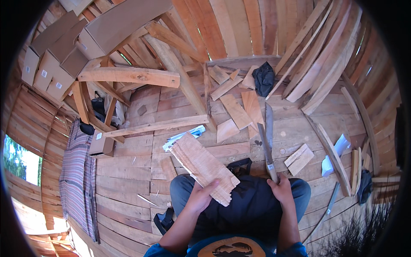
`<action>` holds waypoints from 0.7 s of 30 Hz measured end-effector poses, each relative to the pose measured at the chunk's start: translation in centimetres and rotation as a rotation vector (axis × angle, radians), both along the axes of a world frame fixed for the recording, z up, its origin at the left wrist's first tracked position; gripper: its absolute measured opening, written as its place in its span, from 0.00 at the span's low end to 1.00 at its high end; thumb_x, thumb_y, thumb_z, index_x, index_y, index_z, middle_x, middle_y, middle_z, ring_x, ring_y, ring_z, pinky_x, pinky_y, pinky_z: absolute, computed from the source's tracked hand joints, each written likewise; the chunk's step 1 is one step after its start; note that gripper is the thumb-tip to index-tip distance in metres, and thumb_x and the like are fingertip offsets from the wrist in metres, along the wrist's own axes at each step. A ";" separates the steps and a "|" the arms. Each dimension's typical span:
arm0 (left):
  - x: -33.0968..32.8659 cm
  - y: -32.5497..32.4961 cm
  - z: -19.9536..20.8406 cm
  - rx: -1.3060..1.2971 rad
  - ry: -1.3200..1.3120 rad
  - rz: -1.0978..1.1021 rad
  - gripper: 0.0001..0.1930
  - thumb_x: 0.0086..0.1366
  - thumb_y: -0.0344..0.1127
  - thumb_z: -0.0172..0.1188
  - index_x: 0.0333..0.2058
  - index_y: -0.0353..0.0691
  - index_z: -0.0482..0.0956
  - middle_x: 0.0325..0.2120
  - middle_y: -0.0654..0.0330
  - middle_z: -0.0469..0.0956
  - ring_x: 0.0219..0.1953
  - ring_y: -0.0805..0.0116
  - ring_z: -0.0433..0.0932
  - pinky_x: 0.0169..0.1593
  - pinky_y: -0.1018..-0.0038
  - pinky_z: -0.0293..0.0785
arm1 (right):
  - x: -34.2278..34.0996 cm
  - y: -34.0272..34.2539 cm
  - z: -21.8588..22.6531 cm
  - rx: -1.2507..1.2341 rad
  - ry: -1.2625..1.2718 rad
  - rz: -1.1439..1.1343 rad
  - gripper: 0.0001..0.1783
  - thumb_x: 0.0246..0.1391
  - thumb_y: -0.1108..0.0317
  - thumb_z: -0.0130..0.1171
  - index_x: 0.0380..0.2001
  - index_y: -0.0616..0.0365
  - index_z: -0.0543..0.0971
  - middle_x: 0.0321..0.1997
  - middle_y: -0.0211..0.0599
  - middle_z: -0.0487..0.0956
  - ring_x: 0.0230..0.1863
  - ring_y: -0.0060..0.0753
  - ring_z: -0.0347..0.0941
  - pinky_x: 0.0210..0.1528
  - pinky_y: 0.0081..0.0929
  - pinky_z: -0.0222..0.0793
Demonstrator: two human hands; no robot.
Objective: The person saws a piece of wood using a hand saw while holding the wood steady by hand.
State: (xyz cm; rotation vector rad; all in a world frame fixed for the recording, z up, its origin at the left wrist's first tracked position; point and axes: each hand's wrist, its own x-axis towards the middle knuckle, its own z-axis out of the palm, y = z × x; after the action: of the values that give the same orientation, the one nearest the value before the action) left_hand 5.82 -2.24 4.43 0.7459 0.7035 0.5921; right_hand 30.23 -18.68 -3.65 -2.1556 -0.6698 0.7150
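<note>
My left hand (pixel 203 196) grips the lower edge of a short rough-sawn wooden board (pixel 201 165), thumb on its face. The board slants up and left above my lap, and its near end is jagged. In my right hand (pixel 280 188), beside my right knee, is the grip of a long-bladed knife like a machete (pixel 266 147), its blade pointing away from me. A second long grey strip (pixel 269 122) shows just beyond that blade; I cannot tell whether it is a separate blade. The knife is apart from the board.
Board offcuts (pixel 236 112) lie ahead on the plank floor, near a black bag (pixel 263 79). A wooden frame (pixel 158 125) and cardboard boxes (pixel 55 73) stand at left. A striped cloth (pixel 79 180) hangs at left. Long planks (pixel 325 55) lean at right; a loose wood block (pixel 299 159) lies nearer.
</note>
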 end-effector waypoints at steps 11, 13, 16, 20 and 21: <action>0.3 1.3 0.1 0.256 0.176 -0.202 0.29 0.54 0.20 0.68 0.55 0.31 0.69 0.47 0.55 0.78 0.50 0.65 0.78 0.53 0.67 0.75 | 0.0 0.2 0.5 0.007 0.042 -0.016 0.25 0.46 0.58 0.66 0.39 0.70 0.77 0.30 0.58 0.79 0.35 0.53 0.79 0.40 0.38 0.72; -0.3 2.0 1.1 0.330 0.238 -0.237 0.25 0.54 0.25 0.70 0.51 0.30 0.74 0.43 0.57 0.81 0.46 0.69 0.79 0.50 0.71 0.76 | 0.1 0.0 -0.5 0.061 0.038 -0.023 0.24 0.47 0.59 0.65 0.39 0.70 0.77 0.29 0.57 0.79 0.35 0.52 0.79 0.39 0.38 0.72; -2.7 4.0 1.4 0.419 0.329 -0.278 0.26 0.50 0.31 0.75 0.48 0.31 0.77 0.39 0.56 0.83 0.43 0.70 0.80 0.48 0.74 0.75 | -0.1 0.0 0.0 0.049 0.013 -0.002 0.20 0.50 0.63 0.62 0.41 0.68 0.77 0.28 0.48 0.78 0.32 0.39 0.75 0.37 0.32 0.70; -7.5 7.0 2.2 0.716 0.708 -0.424 0.30 0.47 0.39 0.77 0.46 0.29 0.77 0.37 0.50 0.83 0.41 0.62 0.82 0.48 0.72 0.74 | -0.3 -0.4 0.8 0.059 -0.036 0.080 0.15 0.55 0.64 0.57 0.39 0.68 0.76 0.25 0.50 0.77 0.26 0.45 0.74 0.33 0.39 0.68; -9.0 7.5 2.9 0.799 0.856 -0.461 0.31 0.47 0.41 0.78 0.45 0.29 0.77 0.36 0.48 0.82 0.41 0.59 0.82 0.48 0.71 0.74 | -0.8 -0.1 1.7 0.068 -0.010 0.118 0.14 0.56 0.66 0.55 0.41 0.66 0.77 0.24 0.45 0.75 0.26 0.39 0.71 0.32 0.35 0.67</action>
State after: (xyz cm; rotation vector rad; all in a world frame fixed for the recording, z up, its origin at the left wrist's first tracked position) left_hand -3.17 5.26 7.33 1.9082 1.0307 0.0735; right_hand 29.46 -18.73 -1.99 -2.0717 -0.8207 0.7331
